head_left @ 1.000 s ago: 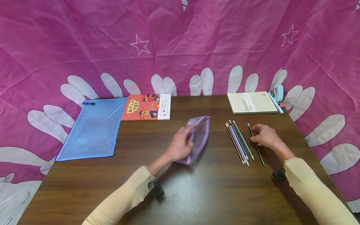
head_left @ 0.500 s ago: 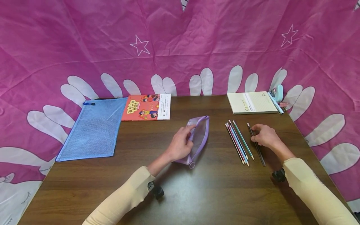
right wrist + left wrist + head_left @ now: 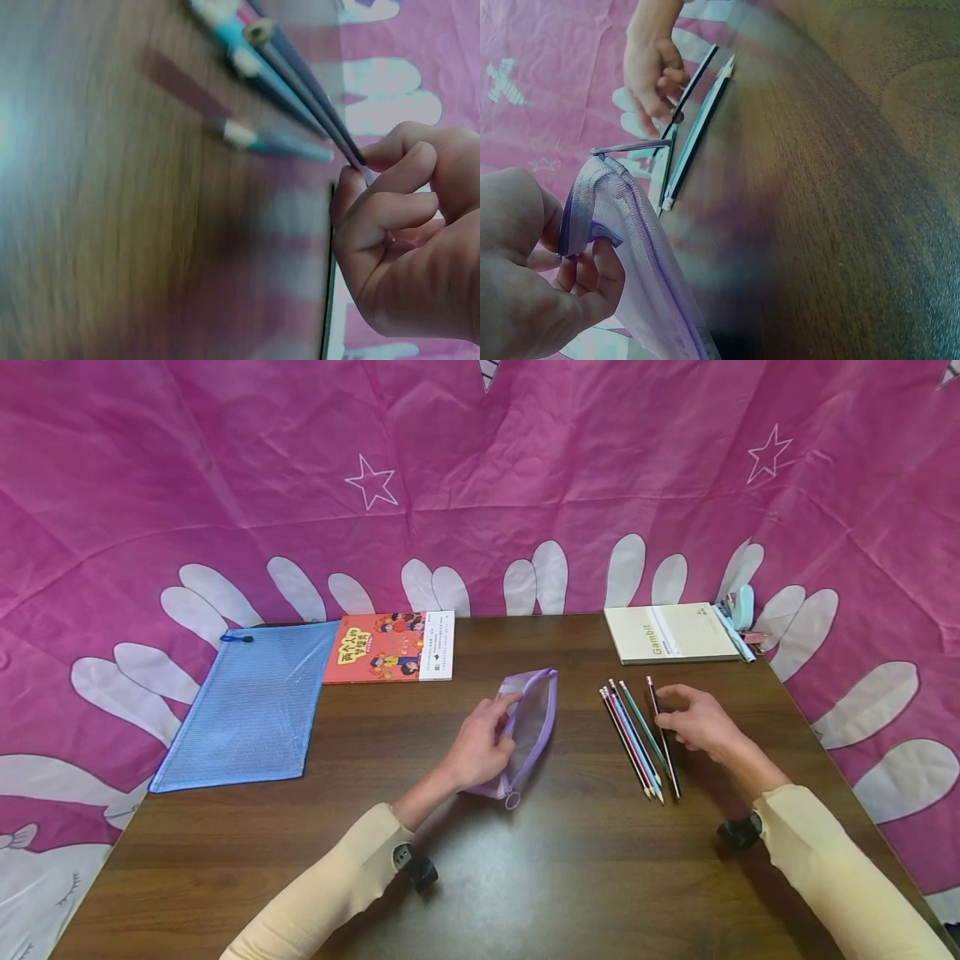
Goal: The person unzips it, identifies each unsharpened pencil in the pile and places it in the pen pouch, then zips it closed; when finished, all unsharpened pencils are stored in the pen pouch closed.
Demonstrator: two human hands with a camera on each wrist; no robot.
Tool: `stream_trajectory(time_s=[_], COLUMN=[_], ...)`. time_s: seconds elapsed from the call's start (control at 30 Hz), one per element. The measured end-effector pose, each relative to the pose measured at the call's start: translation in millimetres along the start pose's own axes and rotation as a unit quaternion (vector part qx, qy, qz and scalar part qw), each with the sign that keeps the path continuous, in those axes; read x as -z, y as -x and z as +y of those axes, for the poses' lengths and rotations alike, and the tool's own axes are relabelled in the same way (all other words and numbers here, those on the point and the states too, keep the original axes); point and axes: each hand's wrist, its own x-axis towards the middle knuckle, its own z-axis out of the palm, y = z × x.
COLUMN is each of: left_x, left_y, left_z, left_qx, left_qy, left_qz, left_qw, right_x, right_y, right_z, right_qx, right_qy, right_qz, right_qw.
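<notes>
My left hand (image 3: 480, 747) grips one side of a purple mesh zip pouch (image 3: 534, 722), whose mouth gapes to the right. In the left wrist view, thumb and fingers pinch the pouch's edge (image 3: 576, 217). Out to the right, my right hand (image 3: 699, 723) pinches a black pencil (image 3: 669, 764) near its upper part, as the right wrist view also shows. The pencil slants just beside a green pencil (image 3: 642, 723). Left of that lie several pencils (image 3: 628, 745) in red, blue and dark colours, side by side, erasers away from me.
A blue mesh zip folder (image 3: 251, 706) and a red book (image 3: 386, 647) lie at the back left of the wooden table (image 3: 525, 885). At the back right are a cream notebook (image 3: 671, 635) and a light-blue item (image 3: 742, 608). A pink cloth (image 3: 480, 460) hangs behind.
My right hand has carried the black pencil left, close to the green pencil, and its lower end has swung leftward. My left hand and the pouch have stayed in place.
</notes>
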Motion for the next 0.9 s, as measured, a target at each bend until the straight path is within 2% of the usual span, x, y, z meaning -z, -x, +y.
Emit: stream_trajectory(time_s=[0.17, 0.3, 0.47, 0.57, 0.77, 0.9], left_x=[-0.1, -0.2, -1.4, -1.9, -2.3, -3.0], left_y=[0.4, 0.7, 0.2, 0.2, -0.1, -0.3], left_z=[0.8, 1.0, -0.2, 0.0, 0.6, 1.2], left_qx=[0.003, 0.005, 0.007, 0.008, 0.006, 0.005], left_qy=[0.003, 0.004, 0.001, 0.002, 0.004, 0.006], left_qz=[-0.001, -0.002, -0.006, -0.008, -0.008, -0.008], left_qw=[1.0000, 1.0000, 1.0000, 0.9999, 0.9999, 0.9999], right_x=[-11, -19, -29, -37, -56, -70], right_y=[3.0, 6.6, 9.3, 9.8, 10.3, 9.5], right_z=[-10, -20, -33, -41, -58, -67], right_qx=[0.008, 0.018, 0.029, 0.035, 0.044, 0.043], right_qy=[-0.079, -0.150, -0.211, -0.255, -0.350, -0.392], right_qz=[-0.009, -0.018, -0.013, -0.007, 0.010, 0.020], right_qw=[0.9968, 0.9884, 0.9769, 0.9663, 0.9358, 0.9189])
